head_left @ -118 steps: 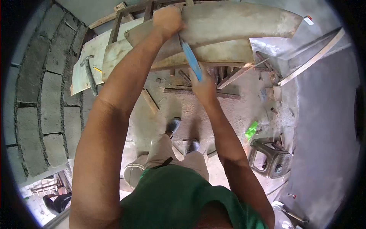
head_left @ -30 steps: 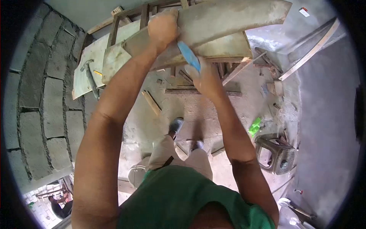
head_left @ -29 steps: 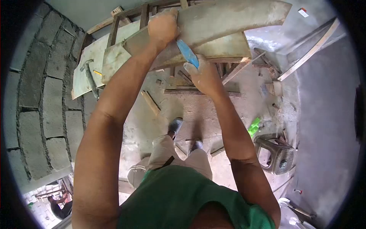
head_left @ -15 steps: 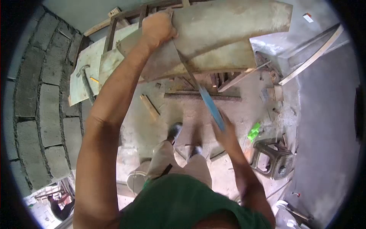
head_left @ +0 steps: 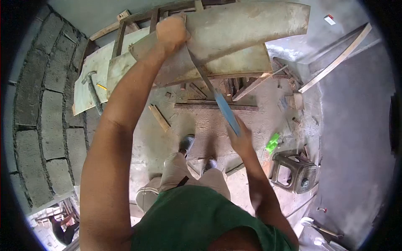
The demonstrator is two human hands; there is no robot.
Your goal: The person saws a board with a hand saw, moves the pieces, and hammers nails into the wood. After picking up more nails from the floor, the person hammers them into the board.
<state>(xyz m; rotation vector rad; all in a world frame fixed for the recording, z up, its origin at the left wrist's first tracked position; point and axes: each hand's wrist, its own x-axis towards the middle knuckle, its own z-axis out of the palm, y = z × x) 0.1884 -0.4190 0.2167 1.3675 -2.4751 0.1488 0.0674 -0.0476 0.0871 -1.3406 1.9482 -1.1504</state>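
Observation:
A handsaw (head_left: 226, 109) with a blue lower blade slants up to the near edge of a thin, worn plywood sheet (head_left: 251, 27). My right hand (head_left: 242, 138) is closed around the saw's handle end, which the fingers mostly hide. Its upper blade meets the sheet just below my left hand. My left hand (head_left: 171, 30) is closed on the sheet beside the cut line, its fingertips hidden. Under this sheet lies another plywood piece (head_left: 238, 60). A hammer (head_left: 93, 90) and a yellow pencil (head_left: 101, 86) rest on the pale board (head_left: 83, 98) at the left.
Wood scraps (head_left: 159, 118) and a long timber strip (head_left: 197, 106) lie on the floor. A dark plastic stool (head_left: 295, 171) and a green object (head_left: 272, 143) are at the right. A bucket (head_left: 146, 198) stands by my leg. Another person (head_left: 63, 230) is at lower left, beyond the block wall (head_left: 50, 108).
My right hand has moved slightly upward with the saw, toward the sheet. My left hand stays on the sheet. The whole view has shifted a little.

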